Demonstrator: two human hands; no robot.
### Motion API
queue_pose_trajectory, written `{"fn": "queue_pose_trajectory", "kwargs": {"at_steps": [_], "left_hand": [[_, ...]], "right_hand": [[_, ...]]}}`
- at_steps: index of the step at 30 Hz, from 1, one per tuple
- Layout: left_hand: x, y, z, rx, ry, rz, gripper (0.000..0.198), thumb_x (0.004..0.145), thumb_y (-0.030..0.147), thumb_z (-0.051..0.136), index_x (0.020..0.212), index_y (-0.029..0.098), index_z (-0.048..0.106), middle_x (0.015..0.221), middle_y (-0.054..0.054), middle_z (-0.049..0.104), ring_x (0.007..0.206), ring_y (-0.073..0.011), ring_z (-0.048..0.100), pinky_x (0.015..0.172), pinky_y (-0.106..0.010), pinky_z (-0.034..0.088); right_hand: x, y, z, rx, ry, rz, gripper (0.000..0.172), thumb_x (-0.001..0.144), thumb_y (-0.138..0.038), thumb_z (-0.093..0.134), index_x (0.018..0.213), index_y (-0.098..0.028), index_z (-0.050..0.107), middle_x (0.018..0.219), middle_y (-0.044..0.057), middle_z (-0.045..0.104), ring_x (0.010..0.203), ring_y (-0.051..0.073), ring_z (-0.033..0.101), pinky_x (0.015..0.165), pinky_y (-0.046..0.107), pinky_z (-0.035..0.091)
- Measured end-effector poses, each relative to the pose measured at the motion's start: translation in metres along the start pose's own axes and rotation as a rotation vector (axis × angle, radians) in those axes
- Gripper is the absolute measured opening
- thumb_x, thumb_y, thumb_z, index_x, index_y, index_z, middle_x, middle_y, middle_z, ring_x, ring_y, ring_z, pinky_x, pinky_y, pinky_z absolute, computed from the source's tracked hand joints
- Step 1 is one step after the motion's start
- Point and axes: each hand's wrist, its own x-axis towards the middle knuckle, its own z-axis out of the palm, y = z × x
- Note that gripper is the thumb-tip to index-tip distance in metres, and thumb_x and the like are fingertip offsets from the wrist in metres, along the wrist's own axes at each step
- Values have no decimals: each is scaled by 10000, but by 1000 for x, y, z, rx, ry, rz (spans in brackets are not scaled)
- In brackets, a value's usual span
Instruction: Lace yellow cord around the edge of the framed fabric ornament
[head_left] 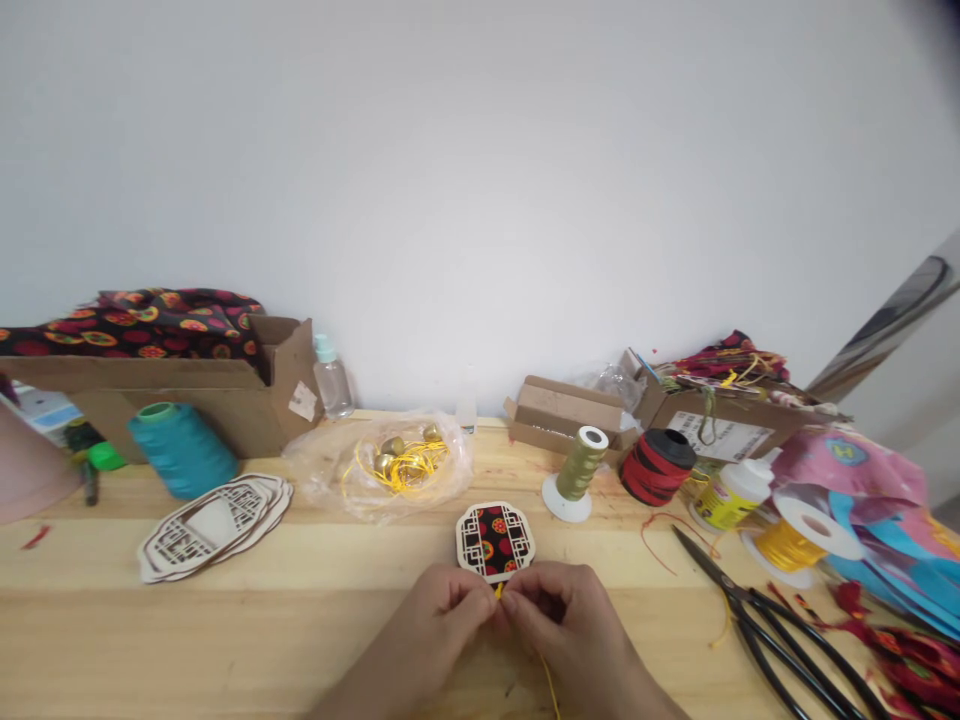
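Both hands meet at the front middle of the table, at the lower edge of a small wooden lattice ornament [495, 540] backed with black, red and orange patterned cloth. My left hand [442, 615] is closed in a pinch on a yellow cord [499, 591] at that edge. From the other side, my right hand [562, 610] pinches the same cord, thumb and finger together. A loose length of the cord trails down below my right hand. The fingertips hide most of the place where cord and ornament meet.
Black scissors [742, 595] lie at right, near a glue bottle [731, 492] and a yellow cord spool [799, 540]. Green [583, 465] and red [657, 468] spools stand behind. Leftward are a bag of bells [409, 465], stacked lattice pieces [214, 530], a teal thread cone [182, 450] and a cardboard box [195, 405].
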Motion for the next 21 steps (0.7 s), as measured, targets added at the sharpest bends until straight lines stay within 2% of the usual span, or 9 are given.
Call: {"fn": "queue_pose_trajectory", "kwargs": {"at_steps": [5, 8, 11, 18, 21], "left_hand": [[-2, 0, 0, -115, 10, -165, 270, 745, 377, 342, 547, 195, 376, 384, 114, 242, 329, -54, 169, 313, -164, 145], [-6, 1, -1, -18, 63, -75, 317, 747, 425, 365, 571, 174, 447, 411, 97, 314, 334, -58, 277, 328, -162, 236], [-7, 2, -3, 45, 69, 19, 268, 733, 384, 434, 683, 147, 550, 503, 62, 440, 419, -72, 387, 401, -166, 304], [-7, 5, -5, 161, 103, 49, 222, 720, 304, 457, 689, 151, 615, 652, -2, 609, 644, -149, 534, 593, -209, 393], [-6, 4, -4, 176, 115, 57, 213, 715, 296, 455, 713, 153, 613, 680, -14, 622, 652, -160, 537, 585, -213, 390]], "right_hand": [[0, -2, -1, -15, 43, 10, 203, 676, -254, 516, 620, -94, 628, 503, -4, 505, 450, 63, 362, 405, 154, 271], [0, 3, -1, -54, 44, -11, 201, 682, -246, 504, 633, -103, 636, 515, 5, 536, 459, 70, 385, 413, 156, 285], [0, 10, -1, -106, 52, -58, 193, 691, -242, 498, 640, -126, 644, 536, 3, 564, 468, 72, 401, 421, 156, 293], [1, 13, 0, -177, 30, -83, 212, 716, -263, 482, 669, -133, 644, 560, 10, 586, 480, 81, 437, 430, 161, 310], [1, 10, 0, -217, 17, -95, 210, 717, -262, 485, 678, -141, 651, 567, 12, 592, 481, 84, 437, 431, 166, 309]]}}
